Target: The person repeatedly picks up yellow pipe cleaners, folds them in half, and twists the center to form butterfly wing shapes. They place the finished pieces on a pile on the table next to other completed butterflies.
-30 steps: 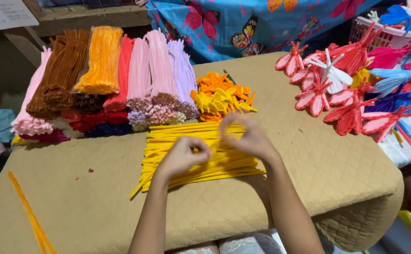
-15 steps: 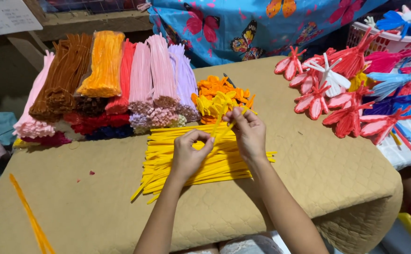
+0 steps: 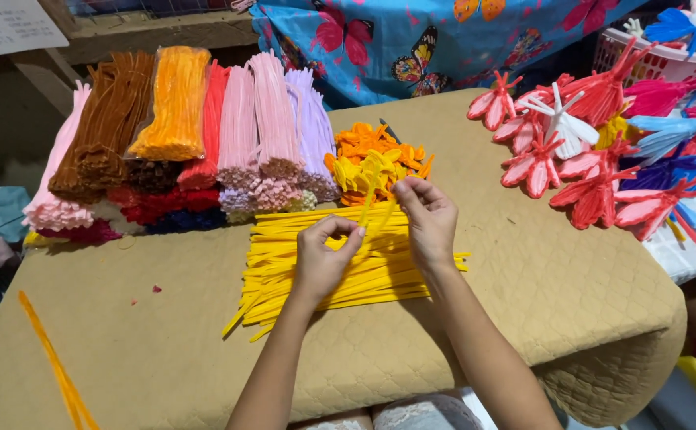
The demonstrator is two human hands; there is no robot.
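Both hands work over a loose flat pile of straight yellow fuzzy pipe cleaners [image 3: 340, 267] that lies near the middle of the tan quilted padded bench [image 3: 523, 318]. The left hand [image 3: 324, 259] hovers just above the pile, its thumb and forefinger pressed together in a pinch on one end of a single thin yellow pipe cleaner [image 3: 372, 209]. The right hand [image 3: 427, 219] is raised beside it, its fingers [image 3: 405, 191] pinched on the same strand higher up, so that the strand runs slanting between the two hands. The remaining fingers of each hand are loosely curled.

Just behind the hands sits a heap of small bent orange and yellow pipe-cleaner pieces [image 3: 372, 155], curled and petal-like. To the left of that heap, long soft bundles of pipe cleaners [image 3: 196, 119] lie side by side: pale pink, brown, orange in a clear wrapper, red, pink and lilac, with their bristly cut ends facing the person. Shorter dark red and dark blue bundles lie in front of them.

On the right side of the bench are finished pipe-cleaner figures [image 3: 571, 159] in pink, red, white and blue, with pointed looped lobes. A lone orange pipe cleaner [image 3: 53, 366] lies straight near the bench's left front corner. Blue butterfly-print cloth [image 3: 411, 40] hangs behind the bench.
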